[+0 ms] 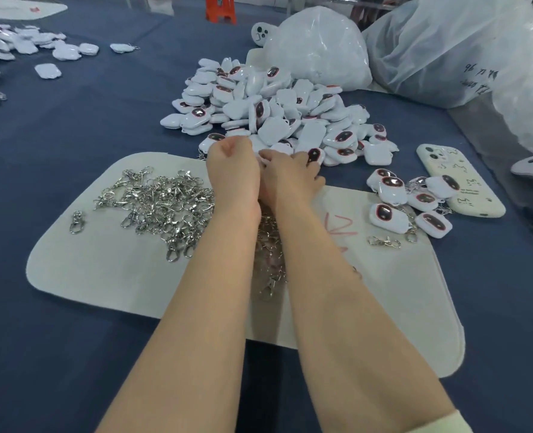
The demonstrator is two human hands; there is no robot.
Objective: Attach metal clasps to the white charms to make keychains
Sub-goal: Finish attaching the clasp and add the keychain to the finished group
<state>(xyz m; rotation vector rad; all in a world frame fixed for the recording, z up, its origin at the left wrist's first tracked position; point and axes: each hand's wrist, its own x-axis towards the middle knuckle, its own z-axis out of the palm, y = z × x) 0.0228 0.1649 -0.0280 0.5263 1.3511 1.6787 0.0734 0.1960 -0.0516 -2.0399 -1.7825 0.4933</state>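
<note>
Closely, left hand (232,170) curls, contents hidden; right hand (287,175) pinches a white charm (262,158)

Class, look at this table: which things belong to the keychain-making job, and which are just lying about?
Belong to the job: pile of white charms; heap of metal clasps; finished keychains at the right; white mat under the clasps.
Just lying about: phone in a cream case; plastic bags; orange stool.
</note>
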